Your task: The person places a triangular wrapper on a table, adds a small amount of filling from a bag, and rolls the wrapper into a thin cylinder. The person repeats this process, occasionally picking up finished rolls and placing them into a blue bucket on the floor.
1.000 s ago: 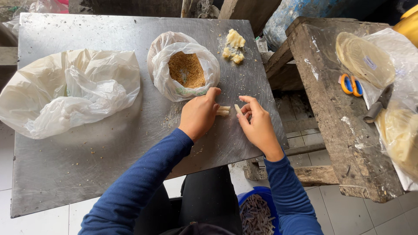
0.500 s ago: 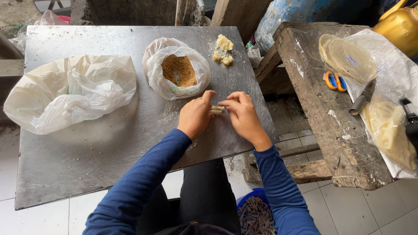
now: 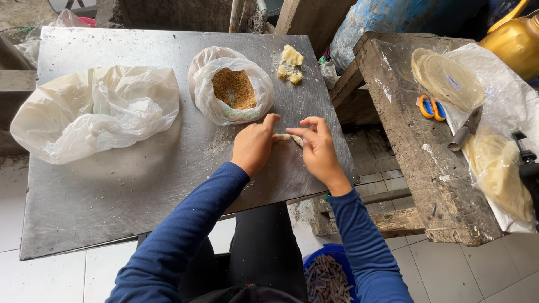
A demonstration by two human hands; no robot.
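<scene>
L hand (image 3: 254,145) & R hand (image 3: 318,147) fingers closed on small pale roll (image 3: 287,137) on steel table (image 3: 112,202); keep pinch even, press ends tight.

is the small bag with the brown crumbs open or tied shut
Open: the bag has its mouth rolled back, and the brown crumbs show from above. It sits on the metal table.
</scene>
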